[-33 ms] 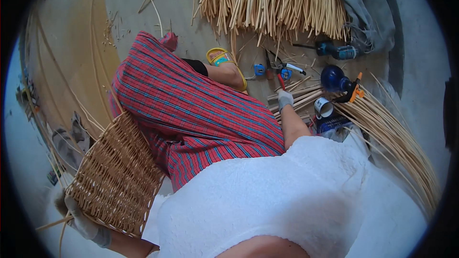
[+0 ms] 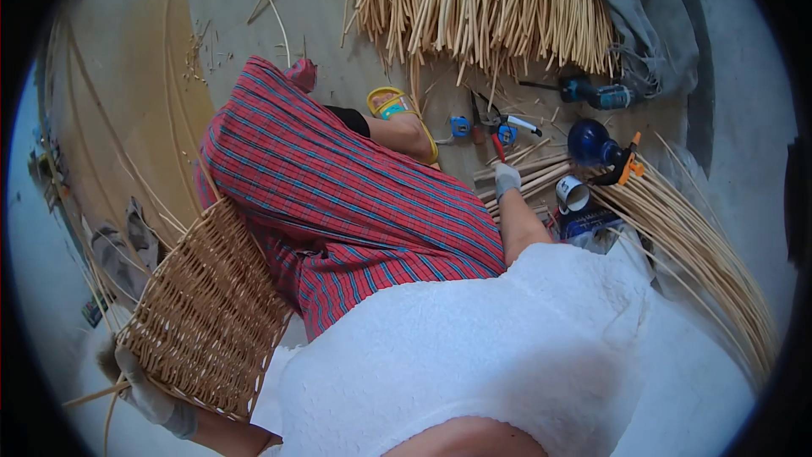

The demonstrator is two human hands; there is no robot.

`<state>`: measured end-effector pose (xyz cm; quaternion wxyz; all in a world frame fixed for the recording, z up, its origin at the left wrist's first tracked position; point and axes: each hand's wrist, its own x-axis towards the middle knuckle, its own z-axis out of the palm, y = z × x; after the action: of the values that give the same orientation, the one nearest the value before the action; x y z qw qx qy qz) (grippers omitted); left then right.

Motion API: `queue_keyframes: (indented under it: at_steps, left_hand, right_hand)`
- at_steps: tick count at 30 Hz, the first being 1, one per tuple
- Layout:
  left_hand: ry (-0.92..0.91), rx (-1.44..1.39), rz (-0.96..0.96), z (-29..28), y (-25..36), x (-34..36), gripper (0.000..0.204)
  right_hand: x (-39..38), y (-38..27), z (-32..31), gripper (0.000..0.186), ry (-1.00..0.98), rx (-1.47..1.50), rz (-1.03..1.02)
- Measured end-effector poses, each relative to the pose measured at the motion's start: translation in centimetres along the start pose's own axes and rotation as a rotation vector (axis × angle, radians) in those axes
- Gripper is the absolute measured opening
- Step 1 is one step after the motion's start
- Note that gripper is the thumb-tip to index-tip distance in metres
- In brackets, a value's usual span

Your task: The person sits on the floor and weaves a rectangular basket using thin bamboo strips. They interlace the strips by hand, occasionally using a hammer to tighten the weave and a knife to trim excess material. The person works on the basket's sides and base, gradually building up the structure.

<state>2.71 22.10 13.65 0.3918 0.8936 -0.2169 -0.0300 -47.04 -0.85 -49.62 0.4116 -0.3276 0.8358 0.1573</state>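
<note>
A flat, woven wicker panel with an openwork border (image 2: 207,309) leans against my lap at the lower left, long loose canes rising from its far edge. My left hand (image 2: 152,393), in a pale work glove, is closed round the panel's lower left edge; some of its fingers are hidden behind the weave. My right hand (image 2: 507,178), gloved too, reaches forward on the right over cut cane pieces (image 2: 541,171). Its fingers are bunched at the end of a red-handled hand tool (image 2: 497,146) with dark jaws, lying on the floor.
A large bundle of canes (image 2: 474,8) lies at the far side, and another (image 2: 702,245) at the right. Nearby are a cordless drill (image 2: 596,93), blue tape measures (image 2: 459,126), a blue spray bottle (image 2: 592,142) and a white cup (image 2: 573,193). Red plaid cloth (image 2: 338,195) covers my legs.
</note>
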Motion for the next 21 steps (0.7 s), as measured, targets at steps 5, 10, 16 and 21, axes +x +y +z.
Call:
queue_keyframes:
  at_steps: [5, 10, 16, 21]
  left_hand:
    - [0.052, -0.072, -0.131, -2.0, -1.9, -0.4, 0.032]
    - [0.097, -0.128, -0.095, -2.7, -3.5, 0.2, 0.038]
    - [-0.018, 0.105, 0.024, -3.2, -3.3, -0.3, 0.027]
    - [-0.063, 0.023, 0.153, -0.2, 0.6, 0.6, 0.021]
  right_hand:
    - [5.1, 3.8, 0.5, 0.049, 0.035, 0.229, -0.094]
    - [-3.4, 1.8, -1.6, 0.063, 0.25, 0.416, 0.034]
    - [-12.4, -7.1, -7.0, 0.019, -0.365, 1.19, -0.047]
    - [-37.8, -25.1, -11.5, 0.022, -0.966, 1.114, -0.809]
